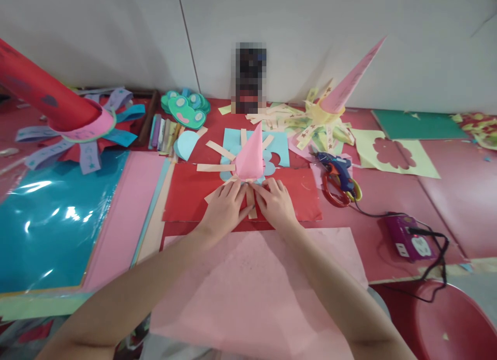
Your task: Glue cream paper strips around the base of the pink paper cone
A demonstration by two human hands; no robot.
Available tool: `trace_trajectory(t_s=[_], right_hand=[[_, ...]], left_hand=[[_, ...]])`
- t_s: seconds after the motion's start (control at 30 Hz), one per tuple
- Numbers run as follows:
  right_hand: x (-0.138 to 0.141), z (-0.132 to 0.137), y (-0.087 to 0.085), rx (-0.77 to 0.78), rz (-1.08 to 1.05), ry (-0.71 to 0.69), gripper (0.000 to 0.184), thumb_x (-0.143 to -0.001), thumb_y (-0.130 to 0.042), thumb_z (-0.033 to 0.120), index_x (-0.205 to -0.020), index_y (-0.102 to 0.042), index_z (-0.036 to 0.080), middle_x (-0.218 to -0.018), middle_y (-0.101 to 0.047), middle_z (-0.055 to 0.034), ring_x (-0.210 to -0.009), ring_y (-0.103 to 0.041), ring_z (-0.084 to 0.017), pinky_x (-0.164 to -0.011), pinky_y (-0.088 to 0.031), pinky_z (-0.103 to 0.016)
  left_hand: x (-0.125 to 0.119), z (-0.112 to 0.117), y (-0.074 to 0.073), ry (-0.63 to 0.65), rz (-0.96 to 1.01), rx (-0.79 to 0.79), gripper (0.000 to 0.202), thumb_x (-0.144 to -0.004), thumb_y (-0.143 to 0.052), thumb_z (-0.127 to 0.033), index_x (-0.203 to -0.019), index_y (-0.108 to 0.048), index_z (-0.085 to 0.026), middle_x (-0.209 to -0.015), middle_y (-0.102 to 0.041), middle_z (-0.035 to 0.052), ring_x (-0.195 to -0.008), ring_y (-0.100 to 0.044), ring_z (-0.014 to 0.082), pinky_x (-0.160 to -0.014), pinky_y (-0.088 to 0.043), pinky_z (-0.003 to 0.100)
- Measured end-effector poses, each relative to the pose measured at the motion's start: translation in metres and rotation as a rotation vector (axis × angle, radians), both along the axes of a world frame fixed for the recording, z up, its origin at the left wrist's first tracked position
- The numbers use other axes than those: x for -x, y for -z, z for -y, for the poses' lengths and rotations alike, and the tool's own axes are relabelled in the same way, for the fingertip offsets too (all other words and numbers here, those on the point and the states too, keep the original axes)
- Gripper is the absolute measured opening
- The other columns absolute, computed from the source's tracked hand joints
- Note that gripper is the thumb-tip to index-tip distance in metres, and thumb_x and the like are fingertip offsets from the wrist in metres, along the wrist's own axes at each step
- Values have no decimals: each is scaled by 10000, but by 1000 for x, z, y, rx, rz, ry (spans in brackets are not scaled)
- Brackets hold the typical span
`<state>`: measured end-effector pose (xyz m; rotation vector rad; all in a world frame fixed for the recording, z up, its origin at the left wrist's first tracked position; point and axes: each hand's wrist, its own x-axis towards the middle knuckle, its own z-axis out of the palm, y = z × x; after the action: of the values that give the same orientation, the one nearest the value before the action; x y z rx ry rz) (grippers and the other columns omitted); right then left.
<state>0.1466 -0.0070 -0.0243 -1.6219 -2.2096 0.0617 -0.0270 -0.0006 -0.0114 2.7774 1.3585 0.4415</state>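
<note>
Head view: at the far left corner of the desk [446,194] a red cone [46,99] is seen, ringed at its base by purple and blue paper strips. Along the left edge a teal sheet [50,220] under glossy film is laid, with a pink sheet [124,215] just beside it. Toward the far edge green frog cut-outs [186,109] are stacked, and a light blue half-circle [186,144] lies near them.

At the middle of the desk a red sheet [186,194] is spread, and behind it a light blue sheet [281,148]. A pink cone [250,155] stands tilted where the two sheets meet, with beige strips fanned out from its base. The left hand [225,207] is laid flat on the red sheet, fingers stretched out and apart, fingertips at the foot of the cone; nothing is clasped in it. A beige strip [252,207] runs toward the near edge between the two hands and is touched by both. The right hand [276,205] is laid flat in the same way, fingers extended, just beside the left. At the near edge a pale pink sheet [252,287] lies under both forearms.

Right of the hands a blue glue gun [339,168] is set across red scissors [334,192]. Toward the far edge a second pink cone [349,86] rises from yellow strips. A yellow-green sheet [388,153] with a flower-shaped hole lies further right, and a purple power strip [407,241] is placed near the right end of the near edge.
</note>
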Motion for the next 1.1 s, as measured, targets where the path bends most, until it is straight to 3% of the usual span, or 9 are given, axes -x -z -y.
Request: trace_trajectory(t_s=[0.2,0.5,1.1], right_hand=[[-5,-2,3,-14,-176,-50,369,-933,-374,179,-1202,-626,197,-894,-562,-82,-824,-499,-180,-773,-454,-315],[1,0,3,-39,56,-27,396,-921,-376,182,-1234,-615,224,-899,-556,-97,-806,-440,-205,-700,-394,-331],[4,-3,-3,72,-8,29,397,-894,-406,148,-1190,-648,253,-872,-524,-86,-832,-456,-203,-720,-414,-331]], left_hand=[[3,-5,1,-73,79,35,418,-942,-443,-371,-1268,-501,-115,-1240,-581,158,-1098,-582,277,-880,-482,406],[2,-4,1,-79,81,62,386,-931,-463,-344,-1256,-512,-141,-1232,-569,156,-1092,-573,286,-870,-471,415],[1,-5,-1,-91,83,83,372,-925,-465,-345,-1236,-510,-145,-1218,-568,149,-1074,-568,282,-858,-466,411]])
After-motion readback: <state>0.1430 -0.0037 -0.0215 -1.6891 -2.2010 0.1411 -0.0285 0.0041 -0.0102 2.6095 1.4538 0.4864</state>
